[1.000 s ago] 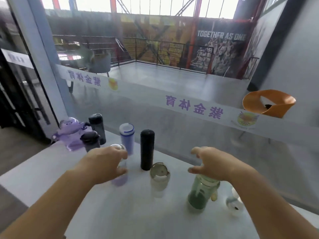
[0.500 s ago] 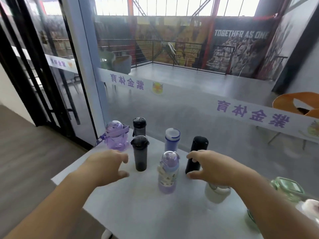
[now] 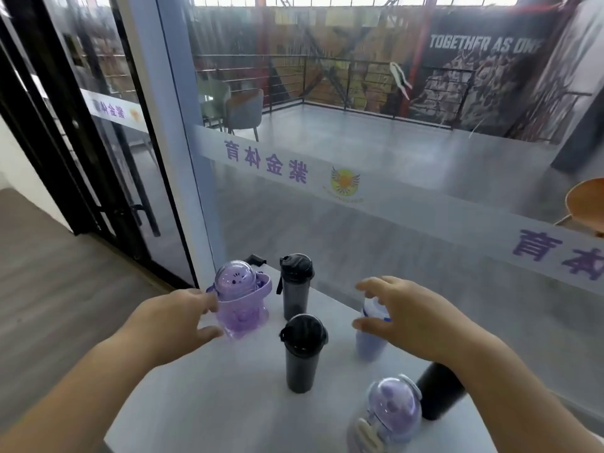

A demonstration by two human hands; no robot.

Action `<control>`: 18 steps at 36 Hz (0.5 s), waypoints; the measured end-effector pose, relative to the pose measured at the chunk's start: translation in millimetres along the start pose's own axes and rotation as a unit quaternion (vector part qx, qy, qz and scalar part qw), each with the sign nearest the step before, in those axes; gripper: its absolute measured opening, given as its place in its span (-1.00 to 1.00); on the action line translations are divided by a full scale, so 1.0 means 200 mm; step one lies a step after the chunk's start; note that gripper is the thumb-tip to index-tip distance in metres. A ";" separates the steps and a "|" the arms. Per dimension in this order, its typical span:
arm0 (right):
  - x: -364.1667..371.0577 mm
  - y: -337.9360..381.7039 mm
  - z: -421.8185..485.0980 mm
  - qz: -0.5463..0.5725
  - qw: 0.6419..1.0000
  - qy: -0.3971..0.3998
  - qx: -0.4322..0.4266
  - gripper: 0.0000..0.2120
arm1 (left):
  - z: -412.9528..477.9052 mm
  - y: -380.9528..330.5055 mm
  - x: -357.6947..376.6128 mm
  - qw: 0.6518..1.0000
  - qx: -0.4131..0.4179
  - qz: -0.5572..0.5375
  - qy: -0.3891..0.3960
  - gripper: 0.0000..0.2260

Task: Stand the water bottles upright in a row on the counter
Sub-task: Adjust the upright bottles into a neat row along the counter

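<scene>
Several water bottles stand upright on the white counter (image 3: 228,403). At the far left is a purple dome-lid bottle (image 3: 243,305), and my left hand (image 3: 173,322) has its spread fingertips at that bottle's left side. Two dark grey bottles stand one behind the other, the back one (image 3: 295,289) and the front one (image 3: 302,354). My right hand (image 3: 415,322) hovers with fingers apart over a blue-and-white bottle (image 3: 369,341), partly hiding it. A black flask (image 3: 438,397) and a second purple bottle (image 3: 392,413) stand near the front right.
A glass wall (image 3: 359,197) with a frosted lettered band rises right behind the counter. The counter's left edge drops to a wooden floor (image 3: 49,289). A small black object (image 3: 255,259) lies at the counter's back corner.
The view has swung left. My left hand has reached up to the purple dome-lid bottle. My right hand has left the black flask and moved to the blue-and-white bottle.
</scene>
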State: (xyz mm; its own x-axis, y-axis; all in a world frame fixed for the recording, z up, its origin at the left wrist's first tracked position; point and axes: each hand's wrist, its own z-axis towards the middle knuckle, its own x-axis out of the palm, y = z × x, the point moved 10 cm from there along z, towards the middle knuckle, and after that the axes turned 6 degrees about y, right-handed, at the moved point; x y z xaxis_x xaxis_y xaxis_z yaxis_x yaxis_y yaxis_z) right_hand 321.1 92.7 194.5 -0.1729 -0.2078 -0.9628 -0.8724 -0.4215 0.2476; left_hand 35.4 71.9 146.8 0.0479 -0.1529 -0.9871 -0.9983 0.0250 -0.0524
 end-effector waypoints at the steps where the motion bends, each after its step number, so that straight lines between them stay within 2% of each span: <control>1: 0.00 0.00 0.05 -0.003 1.000 0.000 0.000 -0.45 | 0.04 0.04 0.00 1.000 -0.008 -0.007 -0.008 -0.76; 8: 0.09 0.03 0.38 -0.001 1.000 0.019 0.022 -0.49 | 0.29 0.19 0.08 0.993 -0.033 -0.116 -0.015 -0.81; 13: 0.19 0.02 0.56 0.012 0.998 0.029 0.062 -0.53 | 0.47 0.23 0.13 0.985 -0.034 -0.170 -0.011 -0.57; 18: 0.27 0.03 0.70 0.008 0.993 0.029 0.110 -0.54 | 0.66 0.24 0.22 0.987 -0.022 -0.158 0.038 -0.42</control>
State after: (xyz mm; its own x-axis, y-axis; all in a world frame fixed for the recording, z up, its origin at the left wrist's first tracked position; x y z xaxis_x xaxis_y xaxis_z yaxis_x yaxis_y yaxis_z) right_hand 243.3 203.0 129.1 -0.1658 -0.2656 -0.9497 -0.9500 -0.2153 0.2261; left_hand -5.6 197.5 80.5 0.3555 -0.2190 -0.9087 -0.9347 -0.0784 -0.3468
